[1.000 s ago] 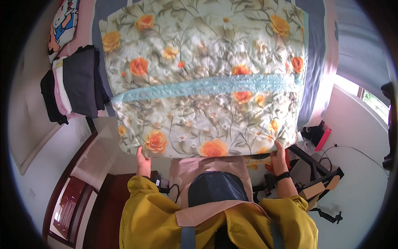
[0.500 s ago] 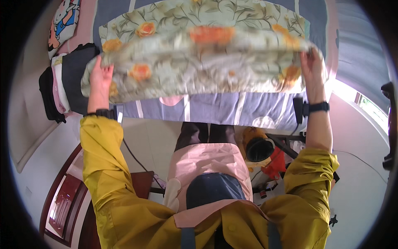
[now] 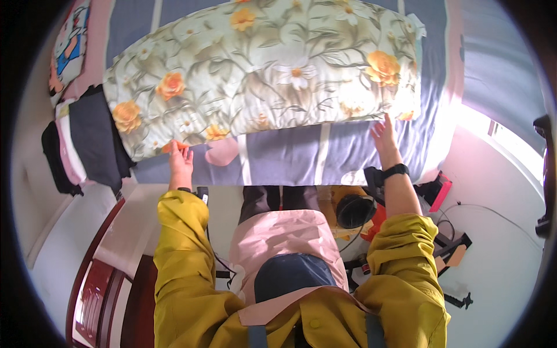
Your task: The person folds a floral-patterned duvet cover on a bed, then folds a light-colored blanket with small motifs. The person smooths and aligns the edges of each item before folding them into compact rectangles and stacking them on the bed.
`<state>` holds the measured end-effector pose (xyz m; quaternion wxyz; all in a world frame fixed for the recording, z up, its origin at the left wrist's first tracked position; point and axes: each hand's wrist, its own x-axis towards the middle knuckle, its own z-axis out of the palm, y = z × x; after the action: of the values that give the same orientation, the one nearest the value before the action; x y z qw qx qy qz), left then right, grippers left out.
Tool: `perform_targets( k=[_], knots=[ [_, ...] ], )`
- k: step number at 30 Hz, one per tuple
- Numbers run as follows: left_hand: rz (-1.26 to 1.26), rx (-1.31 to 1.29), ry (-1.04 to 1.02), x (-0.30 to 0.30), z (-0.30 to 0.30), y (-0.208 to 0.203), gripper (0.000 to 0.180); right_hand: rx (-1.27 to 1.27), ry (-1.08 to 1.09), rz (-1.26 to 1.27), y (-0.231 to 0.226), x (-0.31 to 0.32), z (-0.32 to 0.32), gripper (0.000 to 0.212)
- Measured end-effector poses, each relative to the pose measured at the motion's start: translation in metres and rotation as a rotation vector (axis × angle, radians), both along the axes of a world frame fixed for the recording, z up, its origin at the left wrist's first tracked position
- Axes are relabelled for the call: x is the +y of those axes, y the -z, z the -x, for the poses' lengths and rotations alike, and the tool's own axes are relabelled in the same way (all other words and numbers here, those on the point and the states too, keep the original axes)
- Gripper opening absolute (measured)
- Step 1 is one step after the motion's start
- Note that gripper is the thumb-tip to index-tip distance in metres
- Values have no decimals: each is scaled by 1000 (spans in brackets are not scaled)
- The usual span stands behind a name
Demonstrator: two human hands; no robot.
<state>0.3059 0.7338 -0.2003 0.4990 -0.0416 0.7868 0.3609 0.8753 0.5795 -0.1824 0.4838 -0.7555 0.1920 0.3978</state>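
Note:
A pale floral cloth (image 3: 255, 75) with orange and white blooms lies spread flat across the bed, its near edge toward me. My left hand (image 3: 181, 165) is at the near edge's left part, fingertips pinched on the hem beside an orange flower. Near the right end of the same edge, my right hand (image 3: 386, 142) has its fingers apart, one fingertip reaching the hem. Dark bands circle both wrists.
The bed's blue-grey striped sheet (image 3: 284, 156) shows below the cloth. Folded dark clothes (image 3: 98, 136) lie at the left, near a cartoon-printed item (image 3: 72, 46). Below the bed's right side stand a black-topped yellow object (image 3: 355, 210) and a stand (image 3: 449, 255). Cables run along the floor.
The cloth, lifted and bulging between both hands before, now lies flat on the bed. Both hands have come lower and closer together, and the right has loosened its grip.

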Motion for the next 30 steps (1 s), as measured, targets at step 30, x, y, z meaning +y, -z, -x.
perform_targets(
  k=[30],
  knots=[
    [-926,463,1946,-8,-329,-34,51,71,250,-476,-64,-32,25,38]
  ],
)
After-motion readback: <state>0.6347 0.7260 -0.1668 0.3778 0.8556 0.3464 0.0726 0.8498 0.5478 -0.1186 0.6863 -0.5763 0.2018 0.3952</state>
